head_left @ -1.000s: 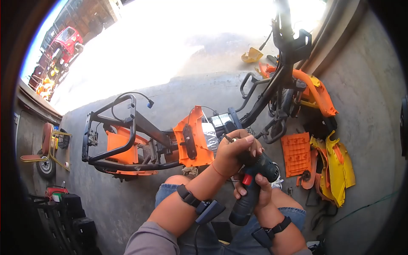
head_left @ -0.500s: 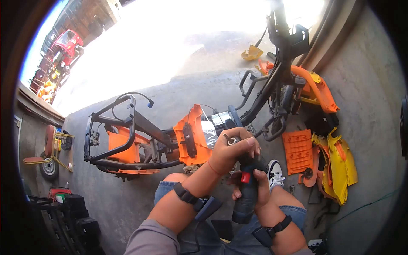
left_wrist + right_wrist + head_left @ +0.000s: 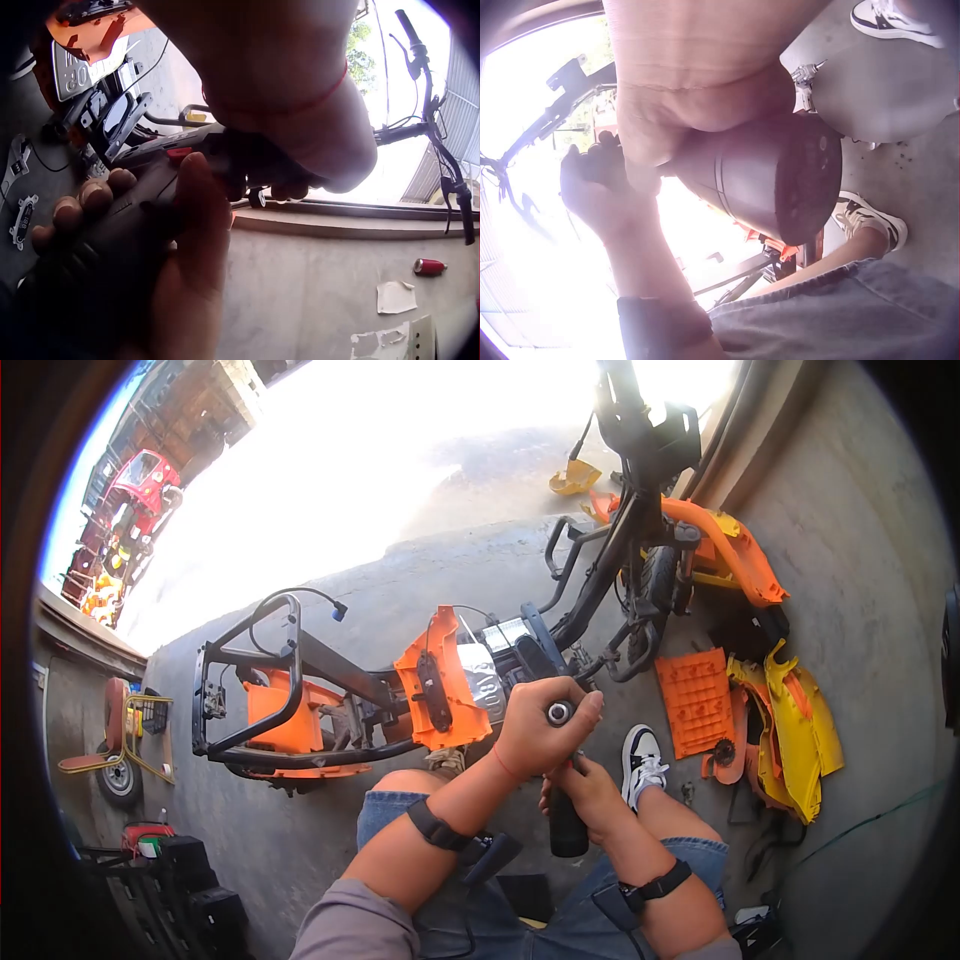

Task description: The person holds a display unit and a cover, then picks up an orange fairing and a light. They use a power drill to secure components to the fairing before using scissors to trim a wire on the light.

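In the head view my left hand (image 3: 540, 728) wraps round the front end of a dark cordless drill. A metal socket (image 3: 560, 712) shows above that fist, its open end facing up toward the camera. My right hand (image 3: 595, 800) grips the drill's handle (image 3: 568, 828) below. The left wrist view shows the drill's red switch (image 3: 180, 155) beside the right thumb, with the right fingers curled round the grip. In the right wrist view the thick handle base (image 3: 757, 184) sticks out under the right hand. Most of the drill's head is hidden by the hands.
Ahead stands a stripped two-wheeler frame (image 3: 345, 678) with an orange panel (image 3: 440, 685) on it. Orange (image 3: 695, 703) and yellow body panels (image 3: 800, 735) lie on the floor to the right. A black crate-like stack (image 3: 190, 880) sits at lower left, below a folding chair (image 3: 105, 755).
The drill has been turned between both hands, so its socket now faces the camera and its red switch is hidden in the head view. Both hands keep hold of it.
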Available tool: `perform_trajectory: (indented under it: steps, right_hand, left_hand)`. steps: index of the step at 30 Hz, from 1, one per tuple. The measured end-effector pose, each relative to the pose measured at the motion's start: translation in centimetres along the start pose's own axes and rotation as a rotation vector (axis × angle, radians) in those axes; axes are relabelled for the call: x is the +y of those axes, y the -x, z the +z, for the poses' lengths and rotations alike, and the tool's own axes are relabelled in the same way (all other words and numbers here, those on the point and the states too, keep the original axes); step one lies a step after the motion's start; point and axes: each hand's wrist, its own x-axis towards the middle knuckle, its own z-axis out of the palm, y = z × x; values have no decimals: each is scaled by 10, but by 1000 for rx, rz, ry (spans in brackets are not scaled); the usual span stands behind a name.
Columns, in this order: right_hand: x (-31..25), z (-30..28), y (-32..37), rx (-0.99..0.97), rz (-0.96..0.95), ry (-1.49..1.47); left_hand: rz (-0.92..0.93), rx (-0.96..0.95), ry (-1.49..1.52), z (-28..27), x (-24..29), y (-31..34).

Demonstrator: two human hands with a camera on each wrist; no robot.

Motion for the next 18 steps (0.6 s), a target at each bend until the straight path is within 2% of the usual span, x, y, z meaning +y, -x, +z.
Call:
perform_trajectory:
  steps: [14,17,18]
  right_hand:
    - [-1,-10,-4,-19,16,45]
    - [-2,-14,-3,-27,67,12]
    - [-2,-17,-3,-30,81,-27]
  left_hand:
    - [-34,-26,84,2,2,-6]
    - [-36,-70,34,3,-2,-7]
    - [23,-89,-88,1,-2,-7]
